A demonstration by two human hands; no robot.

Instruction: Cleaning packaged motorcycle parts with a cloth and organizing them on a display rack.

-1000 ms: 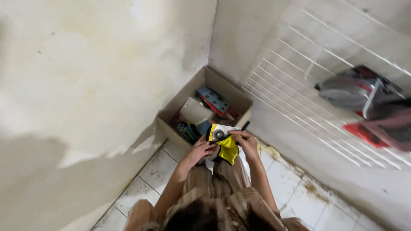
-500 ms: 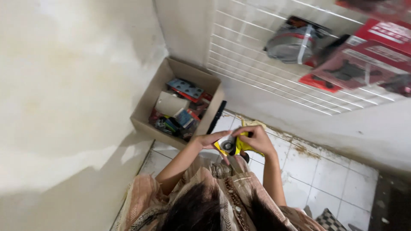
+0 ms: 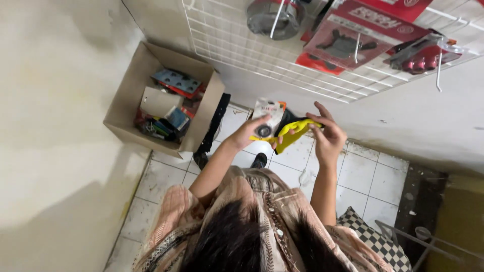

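Your left hand [image 3: 249,135] is raised in front of your chest and grips a pale carded packet [image 3: 267,117] with a dark round part showing near its lower end; your thumb lies across the front of it and your fingers are curled behind. Pressed against that packet, on its right side, is a yellow packet [image 3: 292,132], which slants down toward your body. Your right hand [image 3: 327,137] meets the yellow packet at its upper end: the fingertips touch its top edge, the fingers are spread and only loosely bent, and you cannot tell from here whether they pinch it or simply rest on it. Both packets sit between your two hands, above the white floor tiles [image 3: 370,174] and just below the wire grid [image 3: 242,48] fixed to the wall.

On that grid hang several packed goods: a round grey item [image 3: 275,17] near the top, a red card with a dark part [image 3: 348,43] beside it, and a red and grey piece [image 3: 421,53] further right on a hook.

To your left, in the corner, an open cardboard box [image 3: 128,95] stands on the floor, with mixed packets piled inside it. A black strip [image 3: 214,126] leans along the box's right side. A black and white checked cushion [image 3: 375,236] lies on the tiles by your right elbow.
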